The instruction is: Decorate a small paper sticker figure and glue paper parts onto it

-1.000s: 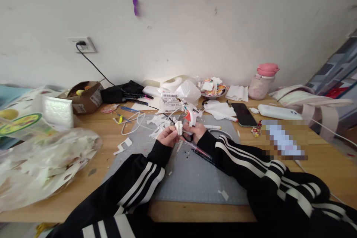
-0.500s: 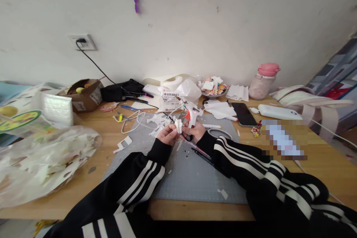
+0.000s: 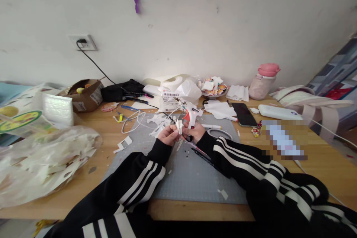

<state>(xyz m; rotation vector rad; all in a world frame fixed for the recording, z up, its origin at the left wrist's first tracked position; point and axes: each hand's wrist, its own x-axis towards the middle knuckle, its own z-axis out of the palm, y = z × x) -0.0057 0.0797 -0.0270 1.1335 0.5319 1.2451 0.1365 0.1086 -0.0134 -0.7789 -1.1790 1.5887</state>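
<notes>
Over the grey cutting mat (image 3: 178, 178), my left hand (image 3: 167, 134) pinches a small white piece (image 3: 179, 125) with an uneven shape. From the other side, the fingers of my right hand (image 3: 196, 132) are closed at the same piece. Just behind my right hand is a white hot glue gun (image 3: 192, 116) with an orange trigger and a small red light; its lower handle is hidden by the hand. A dark curved thing (image 3: 189, 138) shows under my right fingers, too small to name. Near my right sleeve lies a black pen (image 3: 200, 154).
White paper scraps (image 3: 158, 121) and a white cable (image 3: 131, 122) lie left of the hands. Farther left are a plastic bag (image 3: 50, 160) and a cardboard box (image 3: 86, 98). Right are a black phone (image 3: 244, 114), a white power bank (image 3: 280, 112) and a pink-lidded bottle (image 3: 262, 83).
The white piece has shifted slightly right and down, closer to my right fingers. The dark curved thing under my right hand has moved a little right. The glue gun stays where it was.
</notes>
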